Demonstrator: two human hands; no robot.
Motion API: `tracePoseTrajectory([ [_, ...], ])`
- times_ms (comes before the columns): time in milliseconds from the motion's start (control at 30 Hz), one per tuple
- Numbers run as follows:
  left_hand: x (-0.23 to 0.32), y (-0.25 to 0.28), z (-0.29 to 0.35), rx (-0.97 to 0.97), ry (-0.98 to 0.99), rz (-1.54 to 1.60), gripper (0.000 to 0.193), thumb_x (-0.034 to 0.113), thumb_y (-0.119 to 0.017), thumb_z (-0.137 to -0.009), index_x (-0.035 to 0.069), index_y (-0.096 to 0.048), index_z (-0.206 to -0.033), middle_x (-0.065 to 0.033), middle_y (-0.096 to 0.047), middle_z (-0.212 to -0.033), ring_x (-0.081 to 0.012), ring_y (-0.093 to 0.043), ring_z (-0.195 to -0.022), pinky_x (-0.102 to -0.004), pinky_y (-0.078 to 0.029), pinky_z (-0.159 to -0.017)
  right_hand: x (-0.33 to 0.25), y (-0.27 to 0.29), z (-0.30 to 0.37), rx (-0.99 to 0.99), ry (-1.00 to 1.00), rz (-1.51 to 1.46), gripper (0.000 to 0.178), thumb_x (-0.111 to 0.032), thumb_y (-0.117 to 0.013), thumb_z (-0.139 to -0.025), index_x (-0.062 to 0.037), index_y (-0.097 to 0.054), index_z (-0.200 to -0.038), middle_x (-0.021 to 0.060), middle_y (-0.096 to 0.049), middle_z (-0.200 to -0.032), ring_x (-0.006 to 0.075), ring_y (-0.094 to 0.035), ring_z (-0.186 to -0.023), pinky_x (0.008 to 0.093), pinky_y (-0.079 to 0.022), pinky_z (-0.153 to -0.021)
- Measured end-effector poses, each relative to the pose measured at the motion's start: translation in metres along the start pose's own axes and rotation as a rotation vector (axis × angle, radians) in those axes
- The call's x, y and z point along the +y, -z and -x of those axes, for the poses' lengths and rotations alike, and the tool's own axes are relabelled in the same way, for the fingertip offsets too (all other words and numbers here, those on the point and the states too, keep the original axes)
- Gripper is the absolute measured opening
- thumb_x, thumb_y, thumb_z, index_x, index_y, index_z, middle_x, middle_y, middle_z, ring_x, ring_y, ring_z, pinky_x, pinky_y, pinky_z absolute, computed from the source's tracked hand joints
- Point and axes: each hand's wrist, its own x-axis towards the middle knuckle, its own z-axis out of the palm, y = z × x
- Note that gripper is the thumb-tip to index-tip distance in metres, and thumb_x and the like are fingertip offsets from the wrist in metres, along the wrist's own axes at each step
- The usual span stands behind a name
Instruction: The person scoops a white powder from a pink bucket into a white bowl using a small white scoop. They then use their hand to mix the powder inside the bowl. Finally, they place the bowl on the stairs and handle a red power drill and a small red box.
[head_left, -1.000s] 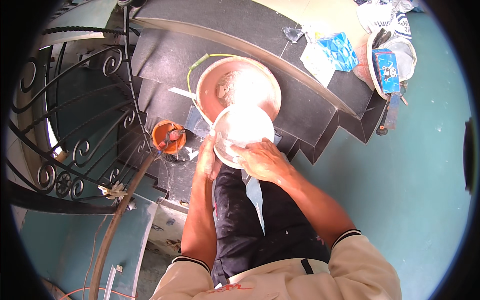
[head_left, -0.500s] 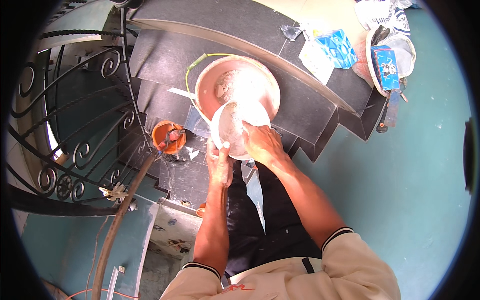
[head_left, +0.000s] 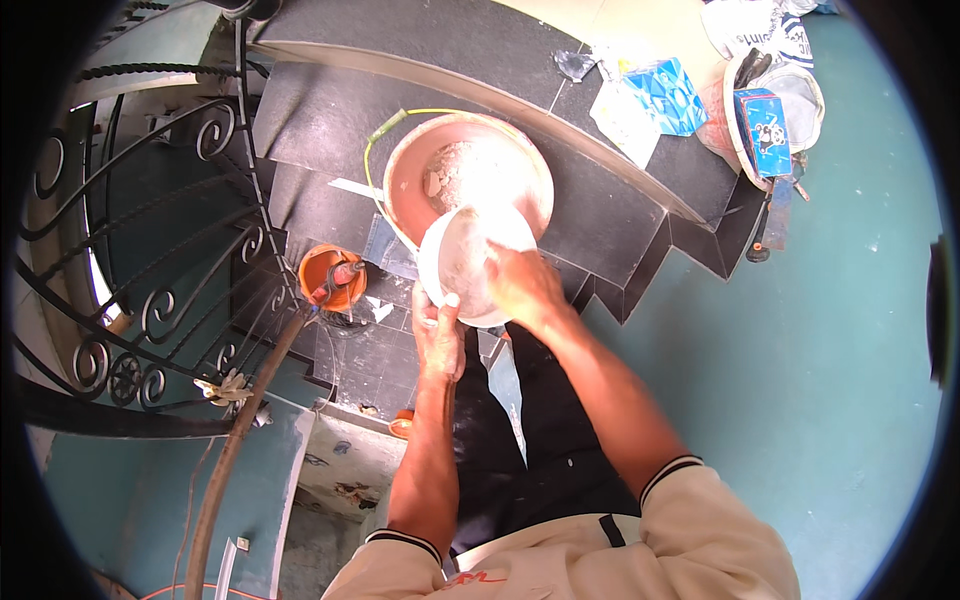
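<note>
A white tub [head_left: 432, 262] is held tilted over the near rim of a wide pinkish bucket [head_left: 400, 190]. My left hand [head_left: 438, 335] grips the tub's near left side, thumb over the rim. My right hand [head_left: 525, 288] reaches into the tub from the right, its fingers blurred against the inner wall; whether they hold anything does not show. Pale residue coats the inside of the tub. White powder with some lumps [head_left: 445, 180] lies in the bucket, partly washed out by glare. The bucket's yellow-green handle [head_left: 372, 150] hangs at its left.
Dark stair treads [head_left: 330, 110] surround the bucket. An orange pot [head_left: 325, 270] with a red-ended tool stands left, beside black iron railings [head_left: 165, 300] and a wooden pole [head_left: 240, 440]. Upper right are a blue patterned box [head_left: 665, 97] and a tool-filled bucket [head_left: 715, 130].
My right hand has shifted slightly within the tub and is now blurred. The tub has moved very little, still in my left hand. The whole view has shifted slightly.
</note>
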Motion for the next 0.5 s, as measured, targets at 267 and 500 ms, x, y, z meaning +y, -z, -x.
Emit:
tracePoseTrajectory([
  [267, 0.002, -0.001, -0.001, -0.03, -0.053, 0.042, 0.071, 0.025, -0.082, -0.1, 0.008, -0.046, -0.158, -0.0102, -0.06, -0.151, -0.0228, -0.06, -0.137, -0.0404, -0.05, -0.116, -0.011, 0.004, -0.004, 0.049, 0.027, -0.047, 0.043, -0.033, -0.053, -0.11, -0.0067, -0.071, -0.139, 0.0313, -0.078, -0.103, 0.0503, -0.077, -0.103, 0.0604, -0.058, -0.101],
  [500, 0.008, -0.002, -0.009, -0.012, -0.072, 0.006, 0.082, 0.035, -0.082, -0.098, 0.007, -0.04, -0.163, -0.0118, -0.056, -0.157, -0.0263, -0.055, -0.145, -0.0428, -0.044, -0.124, -0.012, 0.003, -0.002, -0.014, -0.019, -0.063, 0.046, -0.033, -0.053, -0.111, -0.0053, -0.07, -0.144, 0.0338, -0.077, -0.106, 0.0508, -0.076, -0.107, 0.0602, -0.056, -0.103],
])
